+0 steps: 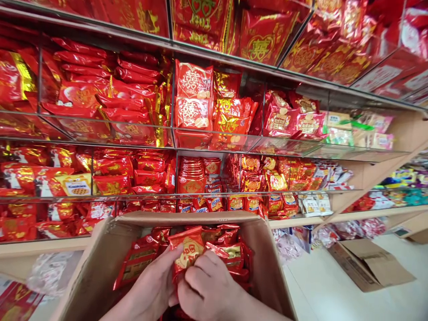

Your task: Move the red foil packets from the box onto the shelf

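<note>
An open cardboard box [96,272] stands at the bottom centre, holding several red and gold packets [138,261]. Above its contents, both hands hold one small red packet [189,249] with a gold print. My left hand [155,283] grips the packet's left edge, thumb on its front. My right hand [209,285] is closed at its right and lower side, the fingers curled against it. Part of the packet's lower end is hidden by the right fingers.
Shelves with clear dividers [207,134] rise behind the box, filled with red wrapped packets. A flattened-looking cardboard box [371,263] lies on the floor at the right. Plastic bags [50,272] sit under the shelf at the left.
</note>
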`<state>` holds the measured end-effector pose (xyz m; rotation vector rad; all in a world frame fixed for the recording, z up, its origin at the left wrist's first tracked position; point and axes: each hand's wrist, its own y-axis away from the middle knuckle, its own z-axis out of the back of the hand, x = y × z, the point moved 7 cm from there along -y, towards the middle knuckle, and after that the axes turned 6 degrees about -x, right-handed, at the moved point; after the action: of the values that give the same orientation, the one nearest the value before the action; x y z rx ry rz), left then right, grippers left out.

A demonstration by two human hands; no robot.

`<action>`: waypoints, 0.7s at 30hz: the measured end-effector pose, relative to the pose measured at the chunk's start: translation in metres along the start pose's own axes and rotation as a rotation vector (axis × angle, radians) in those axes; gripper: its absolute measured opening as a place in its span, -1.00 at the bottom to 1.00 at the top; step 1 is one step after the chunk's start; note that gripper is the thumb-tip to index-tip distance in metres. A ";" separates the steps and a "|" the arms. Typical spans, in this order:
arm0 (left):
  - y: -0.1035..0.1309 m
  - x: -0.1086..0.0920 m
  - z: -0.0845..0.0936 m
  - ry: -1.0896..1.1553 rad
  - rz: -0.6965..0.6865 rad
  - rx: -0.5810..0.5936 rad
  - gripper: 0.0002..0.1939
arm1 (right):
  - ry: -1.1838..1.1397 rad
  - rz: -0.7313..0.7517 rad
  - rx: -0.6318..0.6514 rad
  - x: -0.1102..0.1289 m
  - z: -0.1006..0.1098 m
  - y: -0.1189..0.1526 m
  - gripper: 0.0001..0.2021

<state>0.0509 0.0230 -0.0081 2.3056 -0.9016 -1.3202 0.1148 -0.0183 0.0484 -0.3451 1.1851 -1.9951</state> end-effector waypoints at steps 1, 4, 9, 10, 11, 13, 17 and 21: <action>-0.002 0.001 0.004 0.007 0.011 -0.019 -0.79 | -0.006 -0.001 0.011 0.001 -0.002 0.002 -0.94; -0.004 -0.001 0.005 0.053 0.007 0.060 -0.80 | -0.142 -0.051 0.020 -0.004 0.000 0.004 -0.93; -0.001 -0.007 0.004 0.157 0.030 0.210 -0.69 | -0.417 -0.504 -0.103 -0.048 0.012 0.005 -0.85; -0.001 -0.006 0.005 0.147 0.038 0.202 -0.67 | -0.442 -0.639 -0.094 -0.058 0.009 0.008 -0.78; -0.001 -0.005 0.007 0.108 0.027 0.183 -0.65 | -0.481 -0.761 -0.073 -0.067 0.004 0.012 -0.70; -0.002 -0.005 0.010 -0.040 -0.044 0.137 -0.49 | -0.595 -0.918 -0.009 -0.077 -0.006 0.016 -0.58; -0.004 -0.008 0.009 -0.443 -0.213 0.140 -0.39 | -0.681 -0.968 0.162 -0.083 -0.015 0.016 -0.84; -0.005 -0.016 0.011 -0.840 -0.377 0.114 -0.63 | -0.653 -0.981 0.372 -0.081 -0.010 0.019 -0.55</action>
<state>0.0373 0.0375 -0.0069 2.0380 -0.7742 -2.5536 0.1718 0.0419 0.0395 -1.4515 0.1802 -2.5021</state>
